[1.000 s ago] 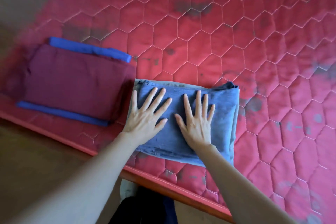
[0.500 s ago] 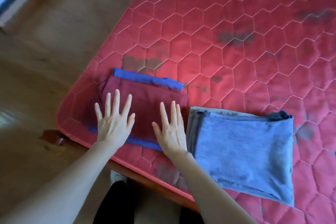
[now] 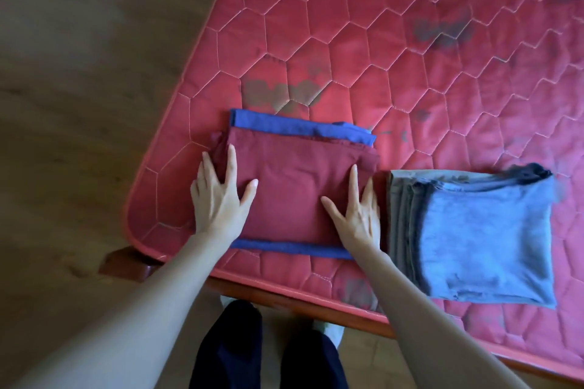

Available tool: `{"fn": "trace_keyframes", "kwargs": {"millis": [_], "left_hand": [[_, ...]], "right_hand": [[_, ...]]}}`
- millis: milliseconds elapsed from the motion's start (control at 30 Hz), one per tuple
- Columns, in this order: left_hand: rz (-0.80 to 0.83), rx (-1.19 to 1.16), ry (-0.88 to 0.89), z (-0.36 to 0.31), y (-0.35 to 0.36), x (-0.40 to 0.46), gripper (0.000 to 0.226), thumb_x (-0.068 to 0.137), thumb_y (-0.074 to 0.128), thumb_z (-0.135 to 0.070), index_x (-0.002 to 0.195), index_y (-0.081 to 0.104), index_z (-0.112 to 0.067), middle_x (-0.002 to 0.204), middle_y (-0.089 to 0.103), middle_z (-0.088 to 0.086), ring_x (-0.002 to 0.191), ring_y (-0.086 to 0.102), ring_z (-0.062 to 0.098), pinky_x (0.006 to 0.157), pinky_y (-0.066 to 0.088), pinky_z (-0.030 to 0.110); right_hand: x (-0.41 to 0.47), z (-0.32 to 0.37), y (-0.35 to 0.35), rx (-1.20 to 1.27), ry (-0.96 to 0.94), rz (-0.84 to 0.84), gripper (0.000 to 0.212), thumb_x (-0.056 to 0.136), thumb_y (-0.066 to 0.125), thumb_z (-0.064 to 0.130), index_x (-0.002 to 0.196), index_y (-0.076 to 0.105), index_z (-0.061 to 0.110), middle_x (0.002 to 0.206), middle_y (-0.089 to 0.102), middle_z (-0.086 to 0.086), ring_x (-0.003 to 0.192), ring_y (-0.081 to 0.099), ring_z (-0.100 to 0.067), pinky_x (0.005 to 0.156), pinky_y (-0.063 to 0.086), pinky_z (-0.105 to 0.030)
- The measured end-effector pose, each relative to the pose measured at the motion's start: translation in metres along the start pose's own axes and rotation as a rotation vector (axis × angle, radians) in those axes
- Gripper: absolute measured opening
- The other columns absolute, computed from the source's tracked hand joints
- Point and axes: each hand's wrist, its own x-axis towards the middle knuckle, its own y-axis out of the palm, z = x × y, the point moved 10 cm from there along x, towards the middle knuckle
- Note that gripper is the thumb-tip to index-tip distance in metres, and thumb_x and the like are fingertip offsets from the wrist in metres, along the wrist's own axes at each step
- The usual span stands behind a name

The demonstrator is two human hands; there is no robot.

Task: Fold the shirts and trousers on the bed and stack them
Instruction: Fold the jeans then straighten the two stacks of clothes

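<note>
A folded maroon garment [image 3: 294, 186] lies on top of a folded blue garment [image 3: 300, 128] near the corner of the red quilted mattress [image 3: 395, 57]. My left hand [image 3: 219, 199] rests flat on the maroon garment's left edge, fingers straight. My right hand [image 3: 355, 211] lies flat on its right edge, fingers straight. A folded stack of grey-blue trousers [image 3: 480, 237] sits just to the right of the pile, apart from both hands.
The mattress edge and wooden bed frame [image 3: 126, 265] run along the near side. Wooden floor [image 3: 79, 104] lies to the left. My dark trouser legs [image 3: 252, 354] stand below the bed edge. Dark stains mark the mattress.
Both hands left the grey-blue trousers and moved left onto the maroon garment. They have since spread apart to its left and right edges. The view shifted left.
</note>
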Motion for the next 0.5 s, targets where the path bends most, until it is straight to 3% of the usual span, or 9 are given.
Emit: {"fn": "trace_keyframes", "kwargs": {"millis": [133,267,333,433,500], "left_hand": [[-0.027,-0.126,0.011,0.001,-0.007,0.002,0.076,0.098,0.051,-0.037,0.155,0.008,-0.01,0.157,0.015,0.021,0.144,0.019,0.036,0.113,0.013,0.041],[-0.005,-0.196,0.021,0.009,0.002,0.008,0.076,0.094,0.057,-0.04,0.154,0.017,-0.016,0.148,0.028,0.026,0.134,0.031,0.043,0.109,0.025,0.049],[-0.03,-0.173,0.085,0.008,0.004,0.01,0.079,0.092,0.057,-0.046,0.155,0.016,-0.025,0.137,0.038,0.028,0.122,0.043,0.046,0.101,0.035,0.052],[-0.065,-0.105,0.122,0.011,0.005,0.013,0.084,0.087,0.056,-0.057,0.154,0.009,-0.038,0.101,0.053,0.02,0.091,0.058,0.042,0.081,0.047,0.046],[-0.055,-0.128,0.138,0.016,0.007,0.017,0.085,0.085,0.054,-0.062,0.152,0.005,-0.044,0.098,0.058,0.014,0.091,0.061,0.037,0.08,0.047,0.042]], "right_hand": [[-0.003,0.005,-0.001,0.023,0.045,-0.04,0.091,0.083,0.054,0.066,0.153,0.003,0.039,0.155,0.022,-0.022,0.136,0.026,-0.035,0.111,0.025,-0.041],[-0.003,0.006,-0.004,0.063,0.069,-0.041,0.092,0.08,0.061,0.064,0.15,0.004,0.047,0.155,0.023,-0.018,0.132,0.032,-0.037,0.105,0.035,-0.043],[-0.003,0.006,-0.008,0.098,0.063,-0.043,0.093,0.078,0.064,0.063,0.149,0.006,0.051,0.153,0.023,-0.015,0.129,0.04,-0.037,0.101,0.04,-0.043],[-0.003,0.003,-0.013,0.144,0.077,-0.028,0.094,0.075,0.068,0.062,0.146,0.007,0.057,0.147,0.027,-0.008,0.108,0.057,-0.035,0.09,0.047,-0.04],[-0.005,0.003,-0.013,0.151,0.079,-0.012,0.094,0.075,0.067,0.063,0.145,0.005,0.059,0.14,0.033,-0.008,0.099,0.06,-0.034,0.086,0.049,-0.039]]}}
